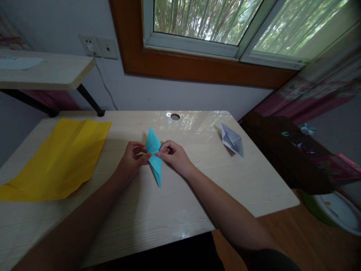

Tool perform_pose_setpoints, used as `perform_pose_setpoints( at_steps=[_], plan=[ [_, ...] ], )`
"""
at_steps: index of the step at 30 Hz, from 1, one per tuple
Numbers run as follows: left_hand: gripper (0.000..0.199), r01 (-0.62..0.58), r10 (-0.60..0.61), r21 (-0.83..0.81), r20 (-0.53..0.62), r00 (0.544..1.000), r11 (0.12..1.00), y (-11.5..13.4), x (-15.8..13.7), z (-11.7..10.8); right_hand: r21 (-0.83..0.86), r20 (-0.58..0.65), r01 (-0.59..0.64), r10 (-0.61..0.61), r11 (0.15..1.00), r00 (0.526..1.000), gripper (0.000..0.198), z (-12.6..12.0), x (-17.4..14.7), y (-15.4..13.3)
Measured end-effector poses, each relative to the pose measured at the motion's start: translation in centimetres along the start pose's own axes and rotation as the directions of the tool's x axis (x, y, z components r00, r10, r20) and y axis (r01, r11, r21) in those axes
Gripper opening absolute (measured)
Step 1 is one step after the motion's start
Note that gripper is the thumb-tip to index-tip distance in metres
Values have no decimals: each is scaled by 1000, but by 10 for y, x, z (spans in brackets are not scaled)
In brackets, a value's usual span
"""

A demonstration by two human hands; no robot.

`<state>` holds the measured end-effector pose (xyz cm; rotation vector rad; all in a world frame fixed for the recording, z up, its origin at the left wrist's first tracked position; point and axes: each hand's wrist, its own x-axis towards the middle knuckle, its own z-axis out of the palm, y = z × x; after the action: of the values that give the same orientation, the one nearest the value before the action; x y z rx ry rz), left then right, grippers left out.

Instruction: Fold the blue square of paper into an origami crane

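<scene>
A turquoise folded paper (pixel 156 165), long and pointed at both ends, is held over the middle of the desk. My left hand (pixel 135 156) pinches its left edge near the waist, thumb on top. From the other side my right hand (pixel 173 154) grips it at the same height, its thumb pressed on the paper and fingers curled under. Both thumbs nearly meet at the fold. The upper point faces the wall, and the narrower lower end, which shows a split, points toward me. The fingertips beneath the paper are hidden.
A creased yellow sheet (pixel 64 158) lies on the left of the desk (pixel 180 210). At the right stands a folded white paper shape (pixel 231 139). A raised shelf (pixel 56 71) is at the back left. A cable hole (pixel 175 117) sits near the back edge.
</scene>
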<state>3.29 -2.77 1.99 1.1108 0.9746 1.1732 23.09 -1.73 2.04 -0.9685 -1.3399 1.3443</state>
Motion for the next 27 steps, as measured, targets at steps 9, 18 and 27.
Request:
perform_pose_setpoints(
  at_steps=[9, 18, 27],
  plan=[
    [54, -65, 65, 108, -1, 998, 992, -1, 0, 2, 92, 9, 14, -14, 996, 1000, 59, 5, 1, 6],
    [53, -47, 50, 119, -23, 998, 992, 3, -2, 4, 128, 37, -42, 38, 991, 999, 55, 2, 4, 8],
    [57, -18, 20, 108, -22, 1000, 994, 9, -2, 5, 184, 14, -12, 10, 983, 1000, 52, 2, 4, 5]
  ],
)
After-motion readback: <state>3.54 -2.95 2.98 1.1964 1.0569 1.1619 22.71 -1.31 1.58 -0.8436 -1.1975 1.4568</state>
